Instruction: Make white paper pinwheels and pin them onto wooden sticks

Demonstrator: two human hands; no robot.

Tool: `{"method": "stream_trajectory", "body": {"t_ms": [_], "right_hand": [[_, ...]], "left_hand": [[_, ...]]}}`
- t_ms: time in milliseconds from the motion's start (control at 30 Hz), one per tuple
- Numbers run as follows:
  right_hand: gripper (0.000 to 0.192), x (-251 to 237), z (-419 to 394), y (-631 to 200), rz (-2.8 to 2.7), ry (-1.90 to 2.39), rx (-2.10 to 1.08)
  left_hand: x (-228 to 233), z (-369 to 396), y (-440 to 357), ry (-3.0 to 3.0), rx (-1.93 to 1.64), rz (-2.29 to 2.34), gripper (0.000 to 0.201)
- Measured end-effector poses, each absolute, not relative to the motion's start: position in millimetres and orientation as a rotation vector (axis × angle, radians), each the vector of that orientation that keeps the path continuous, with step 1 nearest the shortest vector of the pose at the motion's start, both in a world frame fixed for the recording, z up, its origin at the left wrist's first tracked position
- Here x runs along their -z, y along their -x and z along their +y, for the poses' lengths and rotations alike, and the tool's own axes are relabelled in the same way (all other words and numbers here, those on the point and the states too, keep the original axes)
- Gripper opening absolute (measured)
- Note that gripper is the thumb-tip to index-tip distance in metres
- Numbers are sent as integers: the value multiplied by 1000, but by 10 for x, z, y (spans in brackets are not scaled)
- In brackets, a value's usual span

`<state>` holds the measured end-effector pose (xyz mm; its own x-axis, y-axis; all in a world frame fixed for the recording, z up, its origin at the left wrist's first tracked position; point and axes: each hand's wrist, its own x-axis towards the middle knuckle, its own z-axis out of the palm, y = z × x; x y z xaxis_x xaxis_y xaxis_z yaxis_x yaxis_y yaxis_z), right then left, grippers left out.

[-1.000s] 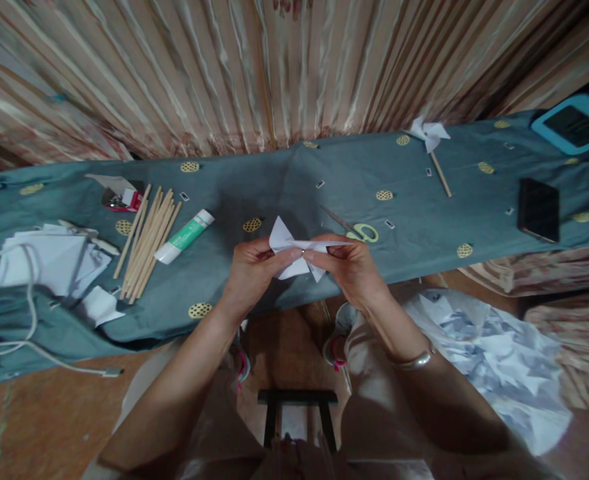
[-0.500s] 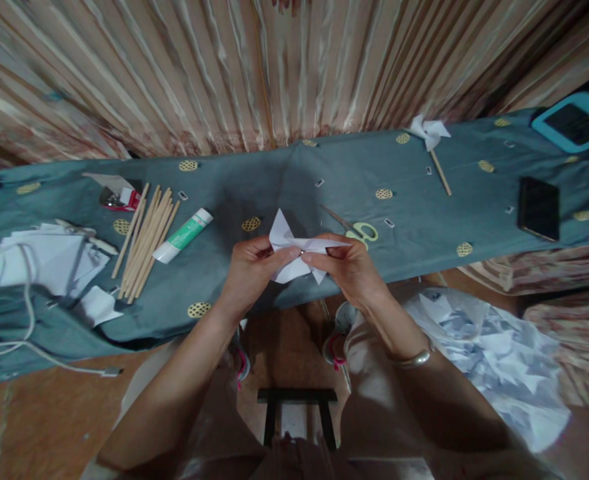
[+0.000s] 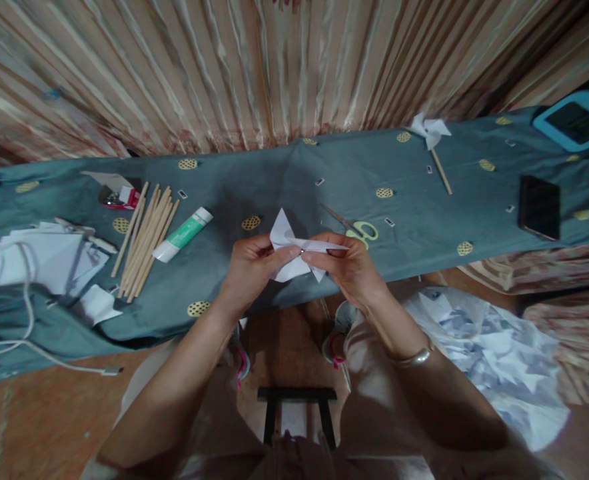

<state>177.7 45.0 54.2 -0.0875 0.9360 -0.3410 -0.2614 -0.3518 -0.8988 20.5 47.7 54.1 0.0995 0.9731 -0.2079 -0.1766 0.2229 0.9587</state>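
Observation:
Between both hands is a white paper pinwheel (image 3: 293, 269), its blades folded toward the middle, held over the front edge of the cloth-covered table. My left hand (image 3: 251, 267) pinches it from the left, thumb pressed close to the centre. From the right, my right hand (image 3: 350, 265) grips it with the thumb at the centre too. A small dark, shiny fastener (image 3: 302, 252) shows between the two thumb tips. Just beyond my right hand lie scissors (image 3: 359, 231) with pale green handles. The undersides of the fingers are hidden by the paper.
To the left are a glue tube (image 3: 182, 235), wooden sticks (image 3: 147, 243), a small red box (image 3: 119, 197), paper sheets (image 3: 44, 257) and a white cable (image 3: 29, 307). A finished pinwheel (image 3: 430, 131), phone (image 3: 539, 207) and blue-framed device (image 3: 574, 121) lie right. A bag of paper pinwheels (image 3: 494, 360) sits lower right.
Almost nothing differs. Both hands keep their hold on the paper pinwheel, with only a slight shift of the fingers and of the view.

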Motion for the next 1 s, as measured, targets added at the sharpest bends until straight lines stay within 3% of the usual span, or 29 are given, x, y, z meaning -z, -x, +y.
{"method": "stream_trajectory", "body": {"t_ms": [1000], "right_hand": [[31, -549, 448, -1775, -788, 1189, -1636]], "left_hand": [[-539, 467, -221, -974, -1049, 1182, 23]]}}
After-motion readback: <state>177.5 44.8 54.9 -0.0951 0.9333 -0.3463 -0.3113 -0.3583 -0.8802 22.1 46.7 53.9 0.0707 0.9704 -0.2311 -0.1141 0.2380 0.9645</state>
